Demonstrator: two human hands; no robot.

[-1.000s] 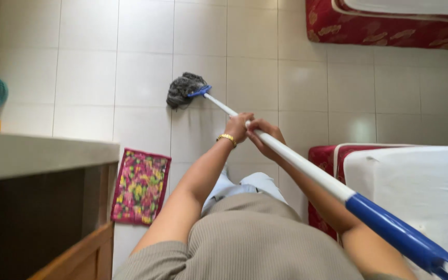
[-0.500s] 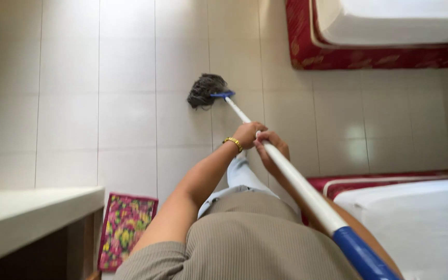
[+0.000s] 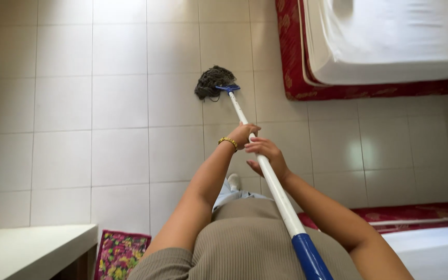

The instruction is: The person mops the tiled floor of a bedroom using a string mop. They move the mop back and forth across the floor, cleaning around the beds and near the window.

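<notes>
Mopping underway, both hands on the mop handle (image 3: 265, 171), white up top and blue down by the body. Left hand (image 3: 242, 136), gold bracelet at the wrist, is wrapped shut around the shaft higher up; right hand (image 3: 265, 154) sits just below it, fingers curled loosely around the same shaft, touching the left. Mop head (image 3: 212, 82), a dark grey tangle, lies flat on the pale tile floor (image 3: 120, 103), near the corner of the red-edged mattress (image 3: 390, 41) but apart from it. To do this stroke well, my read: keep the strands pressed flat, hold the 2 hands firm on the shaft so the head doesn't twist, and steer clear of the mattress edge. A floral mat (image 3: 120, 254) lies by a white table (image 3: 27, 249) at bottom left. Against half a second ago, the grip looks the same, the mop head sits closer to the mattress corner, and more mattress is in view.
</notes>
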